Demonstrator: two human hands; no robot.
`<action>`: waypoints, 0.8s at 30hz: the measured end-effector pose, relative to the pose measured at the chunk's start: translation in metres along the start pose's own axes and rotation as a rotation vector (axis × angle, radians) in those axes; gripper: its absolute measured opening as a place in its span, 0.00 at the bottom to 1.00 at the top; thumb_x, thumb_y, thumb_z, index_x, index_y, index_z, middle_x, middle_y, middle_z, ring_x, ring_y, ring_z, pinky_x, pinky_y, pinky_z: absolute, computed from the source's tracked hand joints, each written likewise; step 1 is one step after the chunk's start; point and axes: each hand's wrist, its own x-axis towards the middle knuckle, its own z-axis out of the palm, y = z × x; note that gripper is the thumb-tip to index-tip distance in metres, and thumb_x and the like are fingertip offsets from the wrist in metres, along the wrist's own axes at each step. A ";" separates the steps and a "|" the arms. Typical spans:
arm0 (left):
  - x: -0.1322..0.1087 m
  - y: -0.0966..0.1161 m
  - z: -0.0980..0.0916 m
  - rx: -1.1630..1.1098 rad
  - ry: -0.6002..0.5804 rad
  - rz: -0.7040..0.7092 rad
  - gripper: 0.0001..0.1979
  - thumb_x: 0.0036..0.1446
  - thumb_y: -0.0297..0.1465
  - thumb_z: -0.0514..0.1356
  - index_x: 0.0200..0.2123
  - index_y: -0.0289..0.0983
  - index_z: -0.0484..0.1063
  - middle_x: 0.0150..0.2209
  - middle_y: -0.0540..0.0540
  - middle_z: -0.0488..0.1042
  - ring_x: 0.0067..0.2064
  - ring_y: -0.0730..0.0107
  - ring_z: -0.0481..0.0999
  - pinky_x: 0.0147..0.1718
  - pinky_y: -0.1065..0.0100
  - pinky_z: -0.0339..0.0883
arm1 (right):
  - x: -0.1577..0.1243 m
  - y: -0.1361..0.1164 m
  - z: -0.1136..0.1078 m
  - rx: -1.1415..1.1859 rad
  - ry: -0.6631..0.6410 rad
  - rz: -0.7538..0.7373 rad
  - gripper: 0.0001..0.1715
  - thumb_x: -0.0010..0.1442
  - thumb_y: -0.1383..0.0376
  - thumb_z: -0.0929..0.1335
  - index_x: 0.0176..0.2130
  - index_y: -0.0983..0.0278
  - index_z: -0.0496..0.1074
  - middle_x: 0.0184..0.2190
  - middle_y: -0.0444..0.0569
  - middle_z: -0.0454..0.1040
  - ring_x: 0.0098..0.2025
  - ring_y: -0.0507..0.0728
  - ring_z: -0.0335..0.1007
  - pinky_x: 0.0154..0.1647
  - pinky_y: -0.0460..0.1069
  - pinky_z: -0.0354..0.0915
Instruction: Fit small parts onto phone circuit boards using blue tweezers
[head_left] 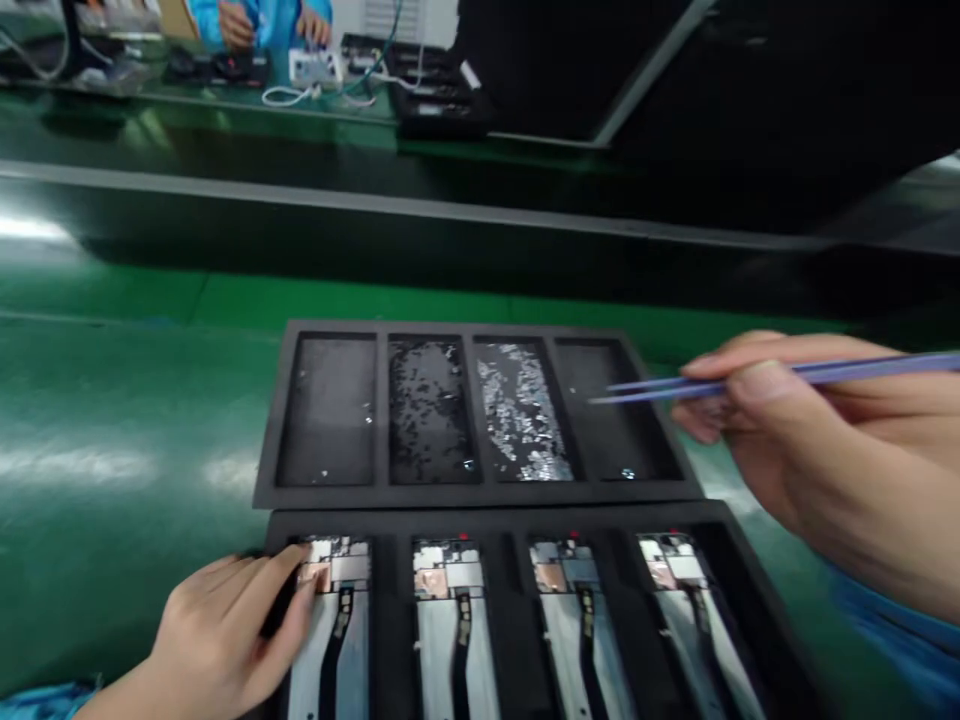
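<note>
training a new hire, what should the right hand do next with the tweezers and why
Probably lower the tweezers in the right hand into the compartment of silvery parts: their tips hover right of it, while the left hand rests on the leftmost phone assembly.

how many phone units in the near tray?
4, side by side in the near tray: far-left unit under the left hand, second unit, third unit, rightmost unit nearest the right hand, which holds tweezers. Lower ends run off frame.
</note>
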 end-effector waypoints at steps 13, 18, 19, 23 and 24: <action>0.014 0.031 -0.019 0.102 -0.297 -0.384 0.13 0.73 0.37 0.51 0.45 0.40 0.74 0.26 0.54 0.80 0.20 0.72 0.78 0.19 0.75 0.68 | 0.010 0.082 -0.010 0.061 -0.415 -0.118 0.13 0.67 0.55 0.70 0.40 0.60 0.81 0.37 0.49 0.82 0.32 0.54 0.77 0.30 0.48 0.73; 0.038 0.054 -0.024 0.266 -0.242 -0.185 0.11 0.70 0.29 0.53 0.44 0.36 0.76 0.28 0.50 0.80 0.23 0.71 0.79 0.24 0.74 0.70 | 0.021 0.102 0.026 0.115 -0.521 -0.308 0.10 0.69 0.61 0.68 0.41 0.62 0.78 0.37 0.50 0.82 0.39 0.56 0.79 0.41 0.50 0.74; 0.048 0.064 -0.021 0.271 -0.225 -0.086 0.11 0.68 0.25 0.53 0.46 0.33 0.76 0.27 0.49 0.78 0.23 0.71 0.78 0.25 0.72 0.70 | 0.021 0.106 0.029 0.119 -0.528 -0.309 0.10 0.69 0.62 0.68 0.40 0.62 0.78 0.37 0.50 0.82 0.38 0.56 0.79 0.39 0.50 0.74; 0.096 0.110 0.008 0.169 -0.326 0.307 0.13 0.64 0.22 0.55 0.49 0.28 0.76 0.28 0.48 0.74 0.26 0.68 0.74 0.27 0.65 0.70 | 0.020 0.113 0.032 0.107 -0.543 -0.289 0.10 0.69 0.63 0.67 0.38 0.62 0.78 0.35 0.48 0.82 0.35 0.54 0.78 0.36 0.47 0.73; 0.108 0.120 0.020 0.168 -0.336 0.395 0.12 0.65 0.24 0.57 0.47 0.30 0.77 0.30 0.47 0.75 0.28 0.67 0.74 0.28 0.65 0.71 | 0.020 0.114 0.032 0.102 -0.540 -0.292 0.10 0.68 0.63 0.67 0.38 0.62 0.79 0.35 0.47 0.82 0.35 0.53 0.78 0.37 0.47 0.74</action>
